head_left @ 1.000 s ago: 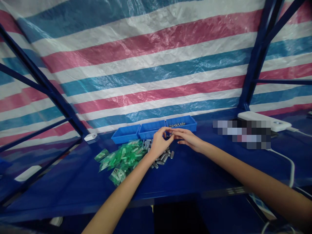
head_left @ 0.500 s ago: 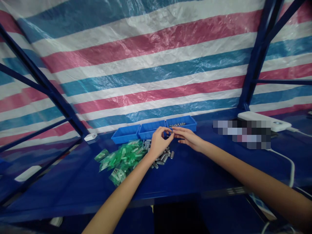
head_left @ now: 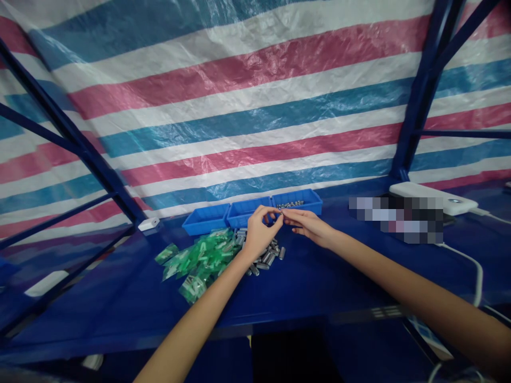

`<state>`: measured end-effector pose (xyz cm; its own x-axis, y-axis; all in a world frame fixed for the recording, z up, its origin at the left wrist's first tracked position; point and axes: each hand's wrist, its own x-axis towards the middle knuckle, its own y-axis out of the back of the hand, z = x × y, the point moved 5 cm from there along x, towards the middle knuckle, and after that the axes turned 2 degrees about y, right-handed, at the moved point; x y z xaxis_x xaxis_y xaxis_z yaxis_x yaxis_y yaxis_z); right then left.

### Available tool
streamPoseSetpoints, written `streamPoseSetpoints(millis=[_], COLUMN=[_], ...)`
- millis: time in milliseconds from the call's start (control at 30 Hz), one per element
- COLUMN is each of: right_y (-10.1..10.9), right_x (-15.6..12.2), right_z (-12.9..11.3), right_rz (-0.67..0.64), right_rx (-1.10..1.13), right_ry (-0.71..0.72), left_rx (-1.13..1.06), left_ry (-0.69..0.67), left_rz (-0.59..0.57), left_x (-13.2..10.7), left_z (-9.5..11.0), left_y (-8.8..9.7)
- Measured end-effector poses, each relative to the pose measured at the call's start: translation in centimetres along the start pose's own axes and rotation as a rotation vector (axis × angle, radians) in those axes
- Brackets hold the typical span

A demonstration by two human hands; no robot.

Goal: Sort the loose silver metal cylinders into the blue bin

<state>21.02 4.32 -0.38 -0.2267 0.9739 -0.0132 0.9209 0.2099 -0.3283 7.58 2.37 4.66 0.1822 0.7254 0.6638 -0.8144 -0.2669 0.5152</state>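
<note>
My left hand [head_left: 260, 230] and my right hand [head_left: 309, 224] meet fingertip to fingertip over the blue table, just in front of the bins. Both are closed in a pinch, and whatever lies between the fingers is too small to name. Below and behind my left hand is a heap of grey metal cylinders [head_left: 268, 259], partly hidden by that hand. Green-and-clear small plastic packets [head_left: 205, 252] lie piled to its left. The right-hand blue bin [head_left: 315, 199], behind my right hand, holds small shiny metal parts [head_left: 290, 204].
Two more blue bins, the left one [head_left: 199, 226] and the middle one [head_left: 239, 213], stand in the row. A small white box [head_left: 148, 224] sits at the back left. On the right are a white power bank [head_left: 431, 194], a blurred-out dark object and a white cable [head_left: 475, 266].
Both hands stay at almost the same spot, with the fingertips slightly shifted and drawn closer together. The packets, cylinders and bins have not moved.
</note>
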Motion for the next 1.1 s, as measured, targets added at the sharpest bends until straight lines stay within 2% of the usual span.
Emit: streamPoseSetpoints(millis=[300, 600, 800, 933, 1100], right_y=[0.4, 0.1, -0.2, -0.2, 0.0], right_x=[0.0, -0.4, -0.3, -0.3, -0.3], right_z=[-0.5, -1.9, -2.4, -2.3, -1.9], right_rz=[0.091, 0.083, 0.069, 0.070, 0.088], right_rx=[-0.062, -0.361, -0.446, -0.458, -0.405], right_ry=[0.095, 0.359, 0.503, 0.506, 0.411], left_rx=[0.004, 0.063, 0.109, 0.113, 0.106], left_ry=[-0.008, -0.026, -0.015, -0.017, -0.031], left_rz=[-0.012, -0.057, -0.083, -0.091, -0.069], left_x=[0.0, -0.2, -0.2, -0.2, -0.1], left_z=[-0.2, -0.5, -0.6, -0.6, -0.4], left_y=[-0.2, -0.6, -0.7, -0.8, -0.6])
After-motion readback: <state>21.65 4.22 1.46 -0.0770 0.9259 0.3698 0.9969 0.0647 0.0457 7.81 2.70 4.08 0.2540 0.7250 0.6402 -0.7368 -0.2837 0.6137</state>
